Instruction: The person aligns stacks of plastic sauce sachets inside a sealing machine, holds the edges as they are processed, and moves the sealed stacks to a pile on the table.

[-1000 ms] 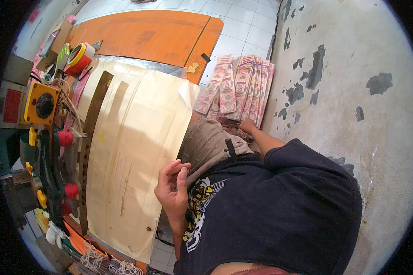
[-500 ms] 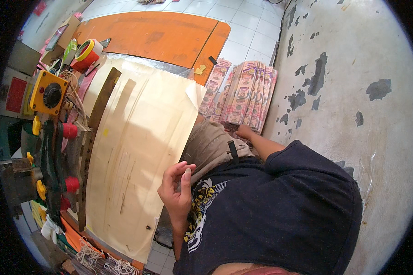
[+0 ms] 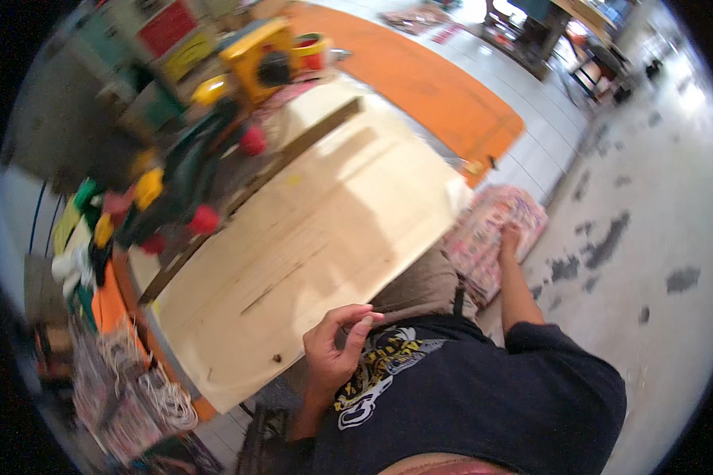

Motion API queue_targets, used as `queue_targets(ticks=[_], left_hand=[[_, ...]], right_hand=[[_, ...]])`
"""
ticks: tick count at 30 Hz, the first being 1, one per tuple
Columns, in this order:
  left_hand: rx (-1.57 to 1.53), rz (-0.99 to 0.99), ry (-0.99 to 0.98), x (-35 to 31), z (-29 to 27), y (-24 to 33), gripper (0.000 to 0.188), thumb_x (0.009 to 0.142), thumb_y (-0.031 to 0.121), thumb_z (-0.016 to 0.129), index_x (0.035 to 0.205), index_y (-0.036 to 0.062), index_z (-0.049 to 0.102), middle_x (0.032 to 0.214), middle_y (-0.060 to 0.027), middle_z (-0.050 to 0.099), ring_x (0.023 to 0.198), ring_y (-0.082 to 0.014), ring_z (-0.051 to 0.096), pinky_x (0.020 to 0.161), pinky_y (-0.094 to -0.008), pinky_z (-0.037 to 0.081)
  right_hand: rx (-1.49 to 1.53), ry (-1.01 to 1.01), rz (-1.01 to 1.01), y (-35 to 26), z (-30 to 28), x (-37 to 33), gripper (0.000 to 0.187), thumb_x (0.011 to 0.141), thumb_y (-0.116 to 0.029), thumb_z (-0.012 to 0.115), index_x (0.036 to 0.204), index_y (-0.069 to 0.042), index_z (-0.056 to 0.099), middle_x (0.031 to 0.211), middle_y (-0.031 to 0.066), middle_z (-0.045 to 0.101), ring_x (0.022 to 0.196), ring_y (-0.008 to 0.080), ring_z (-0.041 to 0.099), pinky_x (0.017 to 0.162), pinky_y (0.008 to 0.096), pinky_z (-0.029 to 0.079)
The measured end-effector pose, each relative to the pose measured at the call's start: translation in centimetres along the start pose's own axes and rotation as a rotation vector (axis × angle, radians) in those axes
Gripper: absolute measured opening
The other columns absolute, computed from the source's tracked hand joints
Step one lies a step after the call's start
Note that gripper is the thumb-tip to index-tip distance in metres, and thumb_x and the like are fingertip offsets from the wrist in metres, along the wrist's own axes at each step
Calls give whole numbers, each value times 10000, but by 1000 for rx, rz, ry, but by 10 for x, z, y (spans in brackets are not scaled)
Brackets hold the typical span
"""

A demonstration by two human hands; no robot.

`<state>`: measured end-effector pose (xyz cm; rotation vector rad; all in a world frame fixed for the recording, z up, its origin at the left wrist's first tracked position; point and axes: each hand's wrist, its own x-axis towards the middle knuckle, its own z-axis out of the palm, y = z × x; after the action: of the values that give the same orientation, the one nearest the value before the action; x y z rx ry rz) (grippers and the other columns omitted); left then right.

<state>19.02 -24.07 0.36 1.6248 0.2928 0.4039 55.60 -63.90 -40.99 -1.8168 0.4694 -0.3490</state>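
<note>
Moved farther up the pink packets point(image 3: 482, 244), right of the table point(image 3: 424, 75), the right hand point(image 3: 512, 233) has a grip I can't tell; the left hand point(image 3: 337, 344) curls loosely, empty. Even pressure should keep the packets square.

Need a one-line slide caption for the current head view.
Right hand at the pink printed packs near the wall; left hand, half-curled, by the cream sheet.

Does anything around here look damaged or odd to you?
Yes: dark grey patches blotch the wall at right, as if paint had flaked off, and the cream sheet has dark streaks. The pink packets under the right hand are too blurred to judge.
</note>
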Motion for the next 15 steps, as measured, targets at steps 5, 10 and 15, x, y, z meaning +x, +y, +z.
queue_targets(ticks=[5, 10, 15], left_hand=[[163, 50, 157, -16, -26, -3, 154, 984, 47, 660, 1121, -17, 685, 972, -141, 773, 893, -182, 760, 808, -293, 586], [281, 116, 268, -22, -53, -10, 167, 984, 111, 667, 1109, 0, 683, 1032, -138, 762, 939, -229, 745, 862, -352, 582], [527, 188, 306, -32, -79, -6, 241, 963, 116, 681, 1193, 45, 665, 1131, -135, 711, 1037, -317, 692, 905, -400, 557]], right_hand=[[243, 145, -329, -167, 16, 26, 187, 1043, -159, 535, 1109, 8, 588, 943, 98, 671, 819, 192, 647, 708, 314, 526], [170, -28, -701, -341, 13, -41, 308, 1079, -233, 527, 1234, 34, 526, 1044, 112, 602, 947, 195, 579, 867, 334, 488], [150, -645, -921, -407, 52, -138, 312, 1056, -225, 568, 1271, -1, 545, 1174, 114, 606, 1080, 214, 575, 955, 362, 455]])
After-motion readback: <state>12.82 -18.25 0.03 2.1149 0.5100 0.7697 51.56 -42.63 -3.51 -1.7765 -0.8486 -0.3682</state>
